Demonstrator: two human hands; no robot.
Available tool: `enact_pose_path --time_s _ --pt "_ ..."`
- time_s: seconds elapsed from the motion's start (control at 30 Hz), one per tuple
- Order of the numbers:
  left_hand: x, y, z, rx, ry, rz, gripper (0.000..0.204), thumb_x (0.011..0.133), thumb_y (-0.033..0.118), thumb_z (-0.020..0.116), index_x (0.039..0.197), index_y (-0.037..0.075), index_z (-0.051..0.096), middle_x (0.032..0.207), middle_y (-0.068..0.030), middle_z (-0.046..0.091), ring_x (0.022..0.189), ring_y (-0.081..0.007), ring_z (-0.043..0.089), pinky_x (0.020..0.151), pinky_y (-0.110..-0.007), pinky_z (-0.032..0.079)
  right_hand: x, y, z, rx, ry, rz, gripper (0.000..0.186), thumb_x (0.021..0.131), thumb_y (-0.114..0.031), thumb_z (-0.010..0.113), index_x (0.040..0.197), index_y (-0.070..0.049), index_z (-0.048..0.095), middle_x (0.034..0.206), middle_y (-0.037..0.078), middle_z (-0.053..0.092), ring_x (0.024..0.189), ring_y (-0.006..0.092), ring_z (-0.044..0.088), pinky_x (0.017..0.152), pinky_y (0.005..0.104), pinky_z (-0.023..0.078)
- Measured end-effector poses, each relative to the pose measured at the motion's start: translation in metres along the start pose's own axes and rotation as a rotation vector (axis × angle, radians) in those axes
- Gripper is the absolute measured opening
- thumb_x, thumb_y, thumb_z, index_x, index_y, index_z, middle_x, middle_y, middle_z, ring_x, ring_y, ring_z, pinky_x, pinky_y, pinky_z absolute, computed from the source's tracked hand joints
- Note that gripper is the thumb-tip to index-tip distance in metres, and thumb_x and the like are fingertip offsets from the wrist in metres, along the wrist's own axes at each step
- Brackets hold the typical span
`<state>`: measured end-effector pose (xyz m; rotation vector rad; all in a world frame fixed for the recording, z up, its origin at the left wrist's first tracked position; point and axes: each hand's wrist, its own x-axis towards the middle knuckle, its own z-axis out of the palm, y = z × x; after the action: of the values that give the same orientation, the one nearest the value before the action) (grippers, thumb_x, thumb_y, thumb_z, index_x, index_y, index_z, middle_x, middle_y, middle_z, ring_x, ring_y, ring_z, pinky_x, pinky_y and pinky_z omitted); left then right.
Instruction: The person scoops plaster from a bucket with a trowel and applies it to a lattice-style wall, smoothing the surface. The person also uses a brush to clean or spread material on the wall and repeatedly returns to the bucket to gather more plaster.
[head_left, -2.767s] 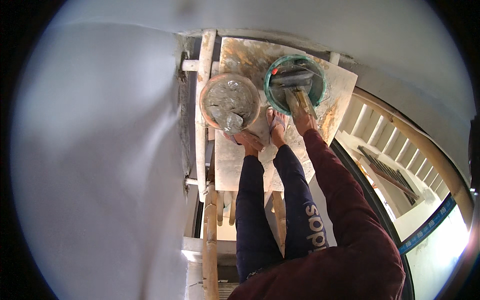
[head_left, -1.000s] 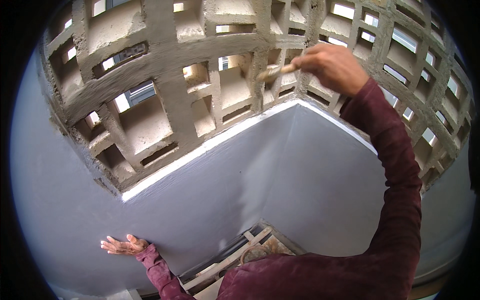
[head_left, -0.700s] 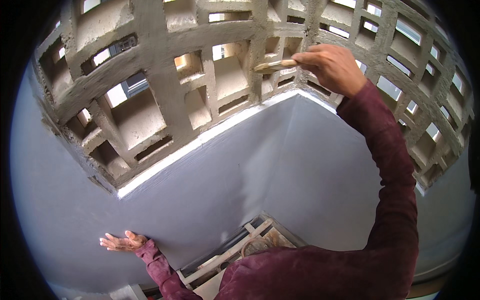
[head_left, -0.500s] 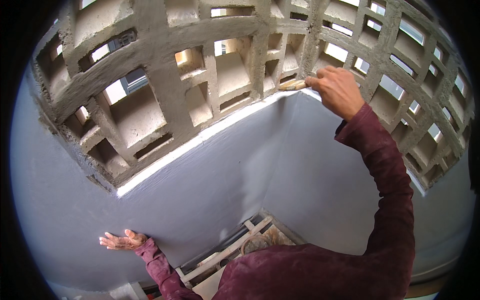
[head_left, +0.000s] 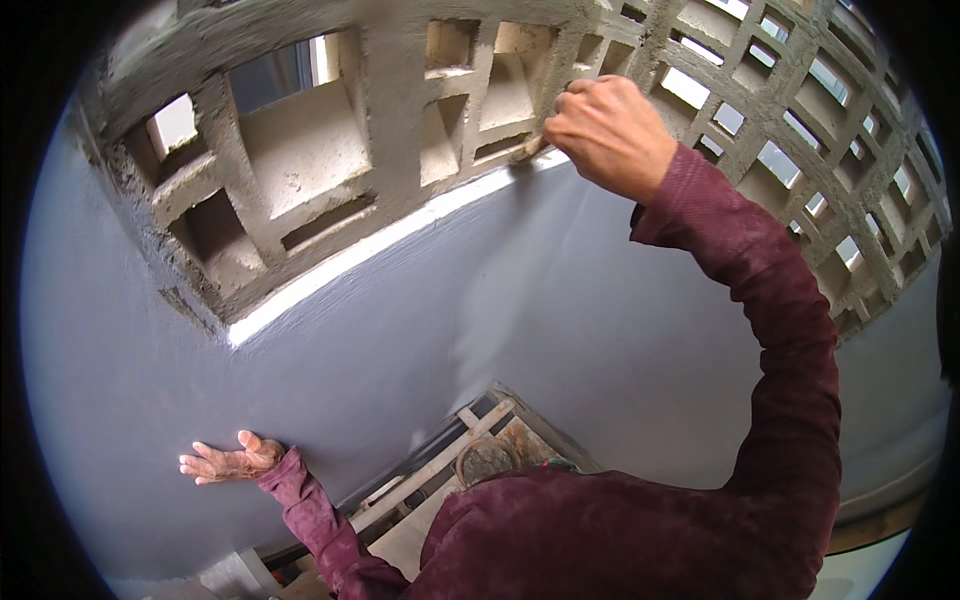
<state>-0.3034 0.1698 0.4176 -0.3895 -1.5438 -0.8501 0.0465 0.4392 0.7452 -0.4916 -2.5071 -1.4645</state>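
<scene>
My right hand [head_left: 612,135] is raised to the lower border of a grey concrete lattice [head_left: 390,110], its fingers closed around a paintbrush [head_left: 534,149]. The hand hides most of the brush; its tip is at the bright white ledge [head_left: 420,217] under the lattice, left of the corner. Lower down at the left, my left hand [head_left: 232,462] rests against the smooth blue-grey wall [head_left: 350,370], fingers spread and holding nothing. Both forearms wear dusty maroon sleeves.
The wall turns a corner below the lattice, and the lattice continues on the right. Below lie wooden boards [head_left: 435,478] with a round, dirty container [head_left: 487,460], partly hidden by my body. Openings in the lattice let daylight through.
My right hand has moved left with the brush, from the corner along the ledge. The view has shifted; my left hand stays spread on the wall.
</scene>
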Motion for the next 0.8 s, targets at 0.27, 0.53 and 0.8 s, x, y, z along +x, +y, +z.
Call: enact_pose_path --time_s 0.27,0.53,0.8 --pt "0.003 -0.012 -0.007 -0.012 0.008 -0.011 0.073 0.091 0.064 0.029 0.136 0.008 0.041 0.144 -0.0168 0.034 0.138 -0.0339 0.025 0.113 -0.055 0.008 -0.026 0.023 -0.011 -0.042 -0.023 0.156 0.010 0.074 -0.009 0.059 0.066 -0.012 0.064 0.066 0.004 0.060 0.071 0.0193 0.061 0.059 0.0338 0.048" --pt "-0.002 -0.005 -0.001 -0.036 -0.001 -0.019 0.072 0.091 0.064 0.030 0.135 0.009 0.042 0.143 -0.0158 0.034 0.138 -0.0342 0.025 0.112 -0.057 0.007 -0.023 0.002 0.036 -0.030 -0.060 0.081 0.016 0.075 -0.014 0.060 0.060 -0.013 0.061 0.062 0.004 0.058 0.072 0.0167 0.062 0.057 0.0315 0.047" --pt "0.000 -0.007 -0.003 -0.020 0.006 -0.014 0.071 0.091 0.064 0.031 0.135 0.009 0.043 0.143 -0.0163 0.035 0.137 -0.0347 0.026 0.112 -0.057 0.008 -0.032 0.023 -0.021 0.172 0.174 0.192 0.015 0.079 -0.015 0.062 0.089 -0.016 0.072 0.069 0.001 0.060 0.072 0.0174 0.058 0.060 0.0317 0.048"
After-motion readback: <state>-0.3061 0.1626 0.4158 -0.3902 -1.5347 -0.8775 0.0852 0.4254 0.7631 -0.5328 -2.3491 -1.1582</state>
